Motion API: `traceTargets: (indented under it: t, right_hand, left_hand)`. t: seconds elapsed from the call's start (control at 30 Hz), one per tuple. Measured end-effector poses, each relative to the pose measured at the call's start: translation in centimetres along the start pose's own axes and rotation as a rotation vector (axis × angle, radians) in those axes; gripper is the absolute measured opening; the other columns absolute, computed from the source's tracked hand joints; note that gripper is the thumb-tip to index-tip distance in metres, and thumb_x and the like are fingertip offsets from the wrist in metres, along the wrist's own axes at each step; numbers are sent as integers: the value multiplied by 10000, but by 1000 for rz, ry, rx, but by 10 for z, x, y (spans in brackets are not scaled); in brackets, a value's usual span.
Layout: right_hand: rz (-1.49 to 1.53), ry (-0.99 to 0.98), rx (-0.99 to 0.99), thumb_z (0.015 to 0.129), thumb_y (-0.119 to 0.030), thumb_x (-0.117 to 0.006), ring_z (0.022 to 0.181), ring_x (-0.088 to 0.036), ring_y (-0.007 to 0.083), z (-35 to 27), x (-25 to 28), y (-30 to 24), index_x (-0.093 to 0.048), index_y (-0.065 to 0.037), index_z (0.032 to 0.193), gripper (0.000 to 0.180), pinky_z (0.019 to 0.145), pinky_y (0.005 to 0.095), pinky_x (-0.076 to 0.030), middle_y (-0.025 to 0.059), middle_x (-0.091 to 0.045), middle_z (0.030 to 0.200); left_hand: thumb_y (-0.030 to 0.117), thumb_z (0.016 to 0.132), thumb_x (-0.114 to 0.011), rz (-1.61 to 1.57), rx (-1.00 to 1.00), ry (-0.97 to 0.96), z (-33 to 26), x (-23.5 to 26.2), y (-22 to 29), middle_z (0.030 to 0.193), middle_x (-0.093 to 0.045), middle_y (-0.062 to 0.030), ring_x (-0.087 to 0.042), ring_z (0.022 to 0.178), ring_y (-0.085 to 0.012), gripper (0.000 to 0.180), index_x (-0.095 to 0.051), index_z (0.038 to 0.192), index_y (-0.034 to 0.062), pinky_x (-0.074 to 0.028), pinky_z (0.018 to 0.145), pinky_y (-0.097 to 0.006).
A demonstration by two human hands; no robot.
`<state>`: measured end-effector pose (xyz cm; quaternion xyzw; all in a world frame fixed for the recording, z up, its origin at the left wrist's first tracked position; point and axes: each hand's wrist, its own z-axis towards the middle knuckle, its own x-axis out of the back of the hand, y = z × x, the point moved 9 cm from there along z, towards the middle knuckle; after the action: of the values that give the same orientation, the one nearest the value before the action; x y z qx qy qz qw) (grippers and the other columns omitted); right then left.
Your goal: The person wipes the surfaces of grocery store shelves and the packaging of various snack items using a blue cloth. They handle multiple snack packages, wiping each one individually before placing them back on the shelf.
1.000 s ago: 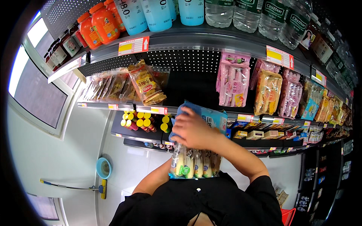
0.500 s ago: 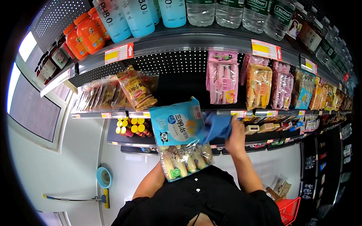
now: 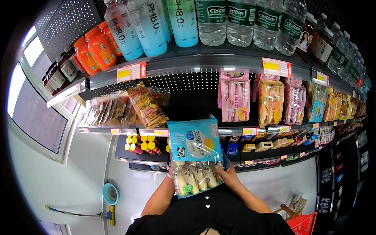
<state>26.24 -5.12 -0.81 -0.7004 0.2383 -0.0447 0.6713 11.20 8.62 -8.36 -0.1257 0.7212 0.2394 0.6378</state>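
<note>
In front of my chest is a blue and clear plastic bag of bread rolls [image 3: 194, 141], its printed panel at the top and the pale rolls showing below. My right hand [image 3: 227, 175] grips its lower right edge, thumb on the front. A sliver of blue cloth [image 3: 226, 161] shows between that hand and the bag; the rest is hidden. At the lower left edge, my left hand [image 3: 170, 172] holds the bag from behind, with most of its fingers out of sight. Just beyond, a brown and gold snack bag [image 3: 147, 106] leans on the shelf.
Pink packs [image 3: 235, 98] and an orange pack [image 3: 271, 102] stand on the middle shelf. Water bottles [image 3: 241, 23] line the shelf above. Yellow-capped jars [image 3: 147, 145] sit lower down. A blue basin [image 3: 110, 194] and a mop [image 3: 111, 215] are at left, a red basket [image 3: 303, 223] at right.
My right hand has come left and down from beside the bag to its lower right edge. The blue cloth, earlier waved out in that hand, is now mostly behind the bag.
</note>
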Motion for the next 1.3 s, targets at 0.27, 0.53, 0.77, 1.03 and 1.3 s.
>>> traceTargets:
  t: [0.27,0.53,0.77,1.03,1.3]
  right_hand:
    - [-300,114,299,861,-173,-749,1106,-580,201,15,13,-31,-363,4,1453,729,973,346,-467,123,-591,1257]
    - [21,374,116,1009,-354,-567,1183,-534,177,46,48,-19,-503,8,1376,519,1049,318,-394,111,-588,1286]
    - [138,323,-110,950,-268,-683,1100,-596,188,47,59,50,-598,-4,1276,428,984,331,-455,93,-647,1203]
    - [42,321,-180,908,-230,-734,1104,-605,201,48,54,22,-570,-14,1297,475,958,333,-477,107,-641,1217]
    - [-44,291,-145,913,-239,-724,1038,-624,180,46,58,20,-643,-8,1207,383,945,316,-469,89,-685,1122]
  left_hand:
    - [156,912,-721,940,-322,348,-21,-84,28,1285,-607,-75,-573,1156,-154,586,-442,1405,4,-439,1007,-312]
    - [81,864,-753,973,-527,238,30,-137,79,1059,-697,-60,-664,897,-139,393,-574,1202,-8,-539,825,-304]
    - [91,856,-773,1036,-758,112,118,-166,155,1046,-697,-49,-651,917,-119,359,-596,1155,2,-524,842,-283]
    - [32,866,-745,984,-666,175,200,-114,208,1054,-694,-41,-646,945,-137,307,-620,1147,22,-519,850,-282]
    - [48,875,-736,1168,-711,315,228,-57,222,1210,-639,-87,-600,1084,-184,428,-558,1263,17,-482,944,-323]
